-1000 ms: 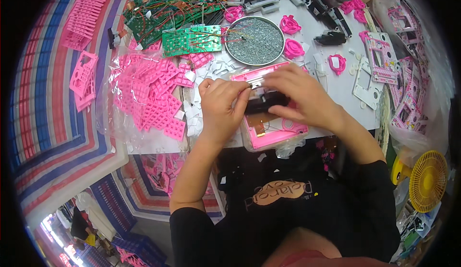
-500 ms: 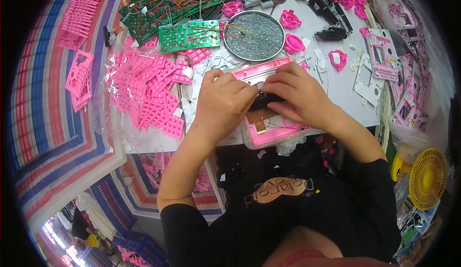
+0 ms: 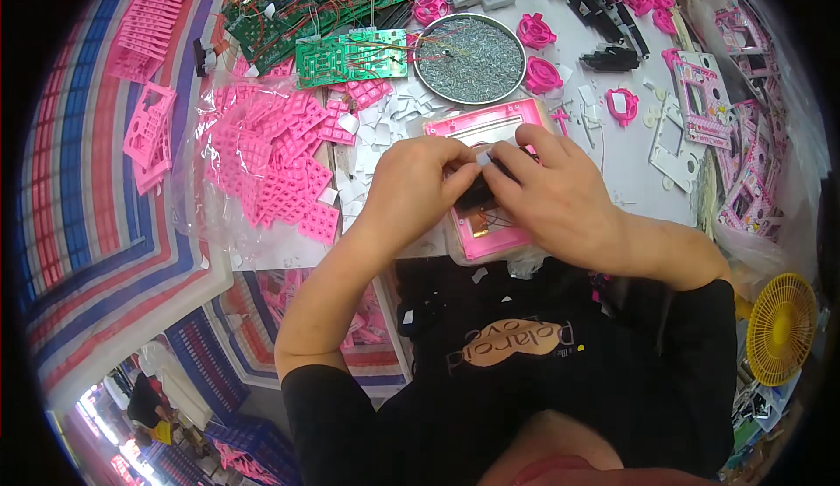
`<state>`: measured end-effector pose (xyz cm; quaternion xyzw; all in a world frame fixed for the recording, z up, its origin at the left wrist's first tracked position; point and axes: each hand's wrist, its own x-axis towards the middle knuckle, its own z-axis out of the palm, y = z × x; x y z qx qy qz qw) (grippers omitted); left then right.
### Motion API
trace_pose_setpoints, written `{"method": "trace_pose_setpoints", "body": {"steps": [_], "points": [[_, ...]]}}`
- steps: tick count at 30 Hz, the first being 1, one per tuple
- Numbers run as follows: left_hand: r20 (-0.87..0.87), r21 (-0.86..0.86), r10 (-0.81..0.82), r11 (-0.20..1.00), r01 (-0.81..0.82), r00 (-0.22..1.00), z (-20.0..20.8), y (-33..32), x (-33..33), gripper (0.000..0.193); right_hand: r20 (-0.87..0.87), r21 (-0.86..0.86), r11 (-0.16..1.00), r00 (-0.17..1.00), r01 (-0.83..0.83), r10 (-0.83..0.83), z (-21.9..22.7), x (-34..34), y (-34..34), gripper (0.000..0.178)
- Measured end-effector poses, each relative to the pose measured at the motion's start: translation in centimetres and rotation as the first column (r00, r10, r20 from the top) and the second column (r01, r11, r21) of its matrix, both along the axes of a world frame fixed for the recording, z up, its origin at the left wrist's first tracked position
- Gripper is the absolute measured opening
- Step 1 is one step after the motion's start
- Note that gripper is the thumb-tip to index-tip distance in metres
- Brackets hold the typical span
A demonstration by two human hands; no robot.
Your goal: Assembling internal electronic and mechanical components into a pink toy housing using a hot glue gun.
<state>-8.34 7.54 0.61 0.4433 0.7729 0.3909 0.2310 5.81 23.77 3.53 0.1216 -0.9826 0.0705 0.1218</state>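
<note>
1. Pink frame housing (image 3: 483, 234) lies flat under both hands, thin wires showing in its opening.
2. Left hand (image 3: 411, 190) and right hand (image 3: 547, 197) together pinch a small black part (image 3: 477, 190); the grip is partly hidden, probably fingertip only.
3. Risk: part slips, or wires snag beneath the fingers.
4. Screw dish (image 3: 470, 57) sits beyond the hands.

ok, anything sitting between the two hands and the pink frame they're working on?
Nothing visible does. The left hand and right hand already rest over the pink frame, fingertips meeting on a small white piece and a dark part at its middle. The round tray of screws lies beyond, clear of them.
</note>
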Motion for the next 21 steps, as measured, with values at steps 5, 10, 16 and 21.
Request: {"method": "trace_pose_setpoints", "body": {"steps": [5,10,16,21], "points": [[0.182,-0.164,-0.049,0.983,0.079,0.982,0.8,1.0,-1.4,0.017,0.178,0.205,0.979,0.983,0.005,-0.042,1.1,0.8,-0.8,0.051],[-0.145,-0.117,-0.080,0.991,0.063,0.986,0.5,0.9,-0.7,0.018,0.092,-0.399,0.915,0.991,-0.053,0.097,1.5,-0.6,3.2,0.040],[-0.287,0.095,0.045,0.995,-0.018,0.957,2.2,5.4,-4.9,0.019,-0.761,-0.583,0.806,0.417,-0.104,-0.497,5.3,-1.5,16.5,0.032],[-0.696,-0.201,-0.193,0.977,0.070,0.692,-3.0,8.6,-7.5,0.019,-0.463,-0.886,0.278,0.723,-0.371,-0.512,5.5,-5.3,20.5,0.029]]}}
